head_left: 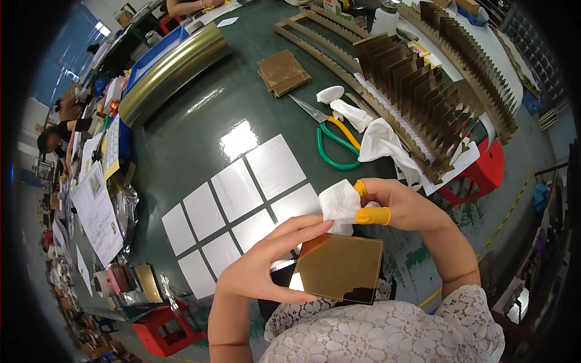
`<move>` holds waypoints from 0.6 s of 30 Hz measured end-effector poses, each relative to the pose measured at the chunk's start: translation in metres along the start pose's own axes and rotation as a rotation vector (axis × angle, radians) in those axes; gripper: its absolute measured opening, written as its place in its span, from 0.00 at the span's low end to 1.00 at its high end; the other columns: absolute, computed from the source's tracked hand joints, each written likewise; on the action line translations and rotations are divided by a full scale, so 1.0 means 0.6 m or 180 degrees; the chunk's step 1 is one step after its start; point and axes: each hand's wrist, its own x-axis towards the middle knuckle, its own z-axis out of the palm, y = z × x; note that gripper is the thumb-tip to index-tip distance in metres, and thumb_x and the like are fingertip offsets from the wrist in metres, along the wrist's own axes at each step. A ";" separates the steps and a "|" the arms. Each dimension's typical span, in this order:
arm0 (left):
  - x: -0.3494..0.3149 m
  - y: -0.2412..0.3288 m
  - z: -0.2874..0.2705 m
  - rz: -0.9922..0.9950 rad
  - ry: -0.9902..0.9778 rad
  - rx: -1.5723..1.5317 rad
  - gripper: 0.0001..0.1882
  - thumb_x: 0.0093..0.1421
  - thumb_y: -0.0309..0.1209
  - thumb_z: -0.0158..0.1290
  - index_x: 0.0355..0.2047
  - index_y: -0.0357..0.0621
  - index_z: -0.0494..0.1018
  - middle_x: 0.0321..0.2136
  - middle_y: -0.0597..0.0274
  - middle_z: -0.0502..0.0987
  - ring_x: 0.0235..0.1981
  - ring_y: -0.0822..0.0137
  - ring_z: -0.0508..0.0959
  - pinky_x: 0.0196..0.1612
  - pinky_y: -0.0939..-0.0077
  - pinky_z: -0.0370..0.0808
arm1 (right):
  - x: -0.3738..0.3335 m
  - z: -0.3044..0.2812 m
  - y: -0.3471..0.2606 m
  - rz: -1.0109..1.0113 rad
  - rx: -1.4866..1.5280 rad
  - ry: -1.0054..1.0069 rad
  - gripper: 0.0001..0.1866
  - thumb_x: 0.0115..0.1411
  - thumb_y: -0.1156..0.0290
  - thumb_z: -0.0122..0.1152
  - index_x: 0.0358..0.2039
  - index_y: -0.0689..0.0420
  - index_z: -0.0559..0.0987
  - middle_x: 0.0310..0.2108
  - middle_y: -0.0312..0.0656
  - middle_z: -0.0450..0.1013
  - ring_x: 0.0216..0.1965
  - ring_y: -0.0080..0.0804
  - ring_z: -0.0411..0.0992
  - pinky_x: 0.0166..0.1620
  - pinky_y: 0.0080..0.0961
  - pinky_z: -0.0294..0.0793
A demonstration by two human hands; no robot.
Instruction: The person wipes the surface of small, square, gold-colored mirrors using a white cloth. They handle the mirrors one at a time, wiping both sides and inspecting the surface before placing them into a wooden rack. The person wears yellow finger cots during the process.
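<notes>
Landmark for all positions: the green-and-orange-handled scissors (318, 115) on the dark green table.

My left hand (248, 266) grips a gold mirror-faced plate (339, 266) at its left side, thumb along the lower edge, fingers along the upper. The plate is held on my side of the scissors, reflective face up. My right hand (408, 206), yellow finger cots (373, 216) on thumb and forefinger, pinches a folded white wipe (339, 201) between the plate and the scissors; contact between wipe and plate cannot be confirmed.

Containers: to the right of the scissors, a toothed brown rack (331, 65) carries a row of thin brown plates (417, 85) standing on edge, spaced apart. Far left of the scissors, a blue tray (160, 51) sits behind a shiny gold roll (175, 75); contents not discernible. Beyond the scissors, a white bottle (385, 21), fill not visible.

Also: crumpled white cloths (384, 142) just right of the scissors; a small stack of brown squares (282, 71) just beyond their tips; two rows of white square sheets (236, 189) to their left, nearer me.
</notes>
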 end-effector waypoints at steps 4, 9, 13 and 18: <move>0.002 -0.002 -0.001 -0.0048 -0.0011 0.0041 0.51 0.36 0.35 0.71 0.62 0.34 0.63 0.60 0.49 0.63 0.62 0.56 0.62 0.64 0.65 0.54 | -0.004 -0.015 0.003 0.0030 -0.0065 -0.0073 0.14 0.60 0.70 0.64 0.44 0.63 0.77 0.39 0.32 0.72 0.39 0.16 0.69 0.44 0.17 0.69; 0.020 -0.015 0.012 0.0216 -0.0258 -0.0005 0.50 0.40 0.34 0.71 0.63 0.35 0.61 0.61 0.48 0.62 0.63 0.56 0.62 0.65 0.64 0.55 | 0.004 0.033 0.017 -0.0049 0.1088 0.0119 0.24 0.59 0.67 0.65 0.54 0.61 0.72 0.45 0.38 0.72 0.45 0.26 0.72 0.54 0.26 0.70; 0.026 -0.013 0.020 0.0190 -0.0308 0.0184 0.51 0.42 0.33 0.70 0.65 0.35 0.58 0.60 0.47 0.65 0.62 0.55 0.64 0.64 0.63 0.57 | -0.002 0.050 0.038 -0.0074 0.1885 0.0365 0.21 0.61 0.63 0.61 0.51 0.58 0.72 0.36 0.41 0.74 0.39 0.33 0.75 0.56 0.36 0.70; -0.001 0.007 0.003 -0.0086 -0.0210 0.0082 0.52 0.42 0.31 0.71 0.66 0.36 0.55 0.57 0.48 0.69 0.59 0.56 0.68 0.62 0.64 0.60 | -0.047 0.004 -0.062 -0.0505 0.1879 0.0508 0.14 0.61 0.70 0.62 0.47 0.58 0.77 0.28 0.35 0.74 0.28 0.19 0.71 0.32 0.17 0.70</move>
